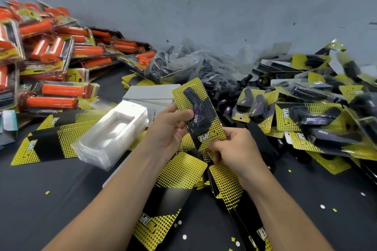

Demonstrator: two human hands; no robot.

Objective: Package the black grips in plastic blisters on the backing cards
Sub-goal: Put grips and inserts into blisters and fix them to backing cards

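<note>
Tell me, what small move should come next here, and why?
Probably, free the left hand and take one from the clear blister stack: it and the right hand hold a backing card with a black grip on it, and no blister seems to cover it yet.

yellow-dotted black backing card (199, 114), orange grips (51, 102)

Two forearms show, both uncovered along all of their visible length. The left forearm (114, 193) enters at the near left edge and the right forearm (285, 206) at the near right edge. The left grip (173, 126) is a bare hand. The right grip (234, 146) is bare too, and its knuckles show as a row of rounded ridges. Both wrists are slim and uncovered. Blur hides finer detail such as the nails.
</note>
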